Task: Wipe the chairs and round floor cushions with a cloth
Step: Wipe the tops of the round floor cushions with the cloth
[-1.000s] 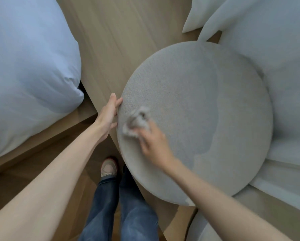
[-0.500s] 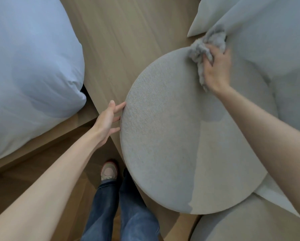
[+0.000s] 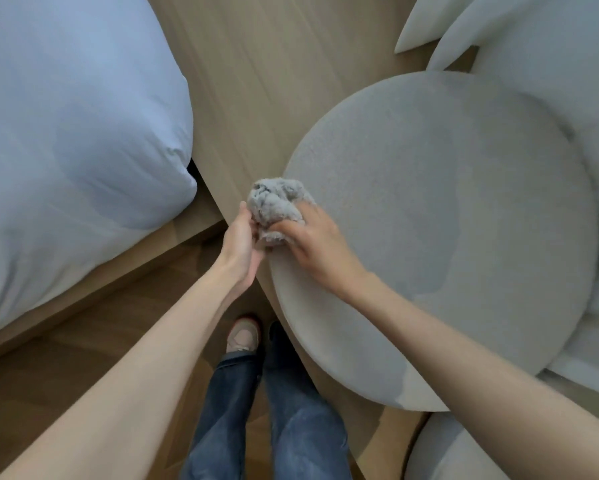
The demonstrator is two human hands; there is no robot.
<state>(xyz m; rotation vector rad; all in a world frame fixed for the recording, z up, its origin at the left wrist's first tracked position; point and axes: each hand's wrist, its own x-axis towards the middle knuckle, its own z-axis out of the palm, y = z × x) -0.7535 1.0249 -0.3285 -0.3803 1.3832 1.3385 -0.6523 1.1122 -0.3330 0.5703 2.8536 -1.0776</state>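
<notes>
Head view | clamps bunched cloth (image 3: 274, 209) in right grip (image 3: 313, 244) at left rim of round cushion (image 3: 447, 220) | cups left grip (image 3: 239, 247) against cloth, hold unclear | needs rightward sweep, probably

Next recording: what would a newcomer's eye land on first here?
The large round grey cushion fills the right half of the view. At its left edge the right hand grips a crumpled grey cloth, with the left hand close against it from the other side. White bedding bulks at the far left.
</notes>
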